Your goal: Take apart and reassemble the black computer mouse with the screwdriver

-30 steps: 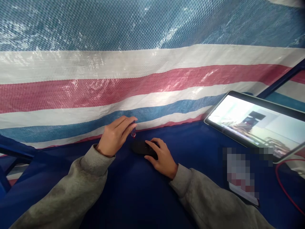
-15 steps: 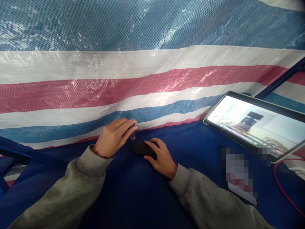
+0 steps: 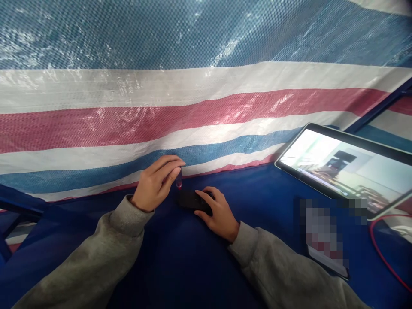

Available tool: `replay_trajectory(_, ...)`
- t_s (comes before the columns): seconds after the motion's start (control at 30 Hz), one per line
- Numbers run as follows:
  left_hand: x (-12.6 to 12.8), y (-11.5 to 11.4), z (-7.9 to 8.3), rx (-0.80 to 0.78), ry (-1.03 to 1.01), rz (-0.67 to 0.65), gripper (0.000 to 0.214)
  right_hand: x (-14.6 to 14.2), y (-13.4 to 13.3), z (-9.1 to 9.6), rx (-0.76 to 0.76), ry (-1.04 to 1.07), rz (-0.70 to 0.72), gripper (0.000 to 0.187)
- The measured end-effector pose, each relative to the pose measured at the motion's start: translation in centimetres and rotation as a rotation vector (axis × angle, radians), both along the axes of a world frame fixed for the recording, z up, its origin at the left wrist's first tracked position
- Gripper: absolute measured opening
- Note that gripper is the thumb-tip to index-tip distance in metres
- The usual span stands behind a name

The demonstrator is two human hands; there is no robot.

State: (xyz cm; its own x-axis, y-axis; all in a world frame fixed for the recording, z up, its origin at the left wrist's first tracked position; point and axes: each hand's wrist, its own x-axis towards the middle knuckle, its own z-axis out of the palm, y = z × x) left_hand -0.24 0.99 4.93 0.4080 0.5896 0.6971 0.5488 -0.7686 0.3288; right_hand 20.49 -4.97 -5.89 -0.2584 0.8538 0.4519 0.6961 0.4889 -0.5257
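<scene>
My left hand point(image 3: 156, 183) hovers just left of a black computer mouse point(image 3: 186, 199), its fingertips pinched together. From the pinch a slim, see-through, tube-like thing point(image 3: 179, 181) with a red lower end points down near the mouse's far side. Its upper part is hidden by my fingers, and its exact kind does not show. The mouse lies on the blue table point(image 3: 180, 257). Closed round the mouse's right end is my right hand point(image 3: 220, 214), with the thumb on the near side and the fingers over the top.
A lit tablet-like screen point(image 3: 347, 163) leans at the right. In front of it lies a phone-like slab point(image 3: 328, 259), partly pixelated. A red cable point(image 3: 381, 253) curves along the right edge. Behind the table hangs a striped plastic sheet point(image 3: 193, 98), with blue frame bars at both sides.
My left hand has shifted slightly, its fingers bending and the thumb drawing in a little, while the see-through thing moved slightly. My right hand and the mouse stayed put.
</scene>
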Motion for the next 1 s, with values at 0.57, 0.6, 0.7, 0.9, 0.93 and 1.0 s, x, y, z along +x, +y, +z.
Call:
replay_trajectory(0.57,2.6,-0.8,-1.9,-0.877,-0.897,-0.406,0.025,0.0,0.0,0.1,-0.004,0.021,0.013,0.055)
replay_trajectory(0.6,2.6,-0.8,-1.8,-0.880,-0.900,-0.407,0.024,0.0,0.0,0.1,-0.006,0.021,0.013,0.055)
replay_trajectory(0.7,2.5,-0.8,-1.5,-0.891,-0.891,-0.412,0.023,0.0,0.0,0.0,0.000,0.008,0.009,0.056)
replay_trajectory(0.9,2.3,-0.5,-1.4,-0.917,-0.891,-0.352,0.029,0.0,0.0,0.0,0.012,0.002,0.000,0.056)
replay_trajectory(0.93,2.2,-0.5,-1.5,-0.917,-0.895,-0.349,0.028,0.0,0.1,0.0,0.008,0.010,0.003,0.056)
replay_trajectory(1.0,2.2,-0.5,-1.7,-0.909,-0.891,-0.354,0.028,0.0,0.0,0.0,0.001,0.017,0.007,0.055)
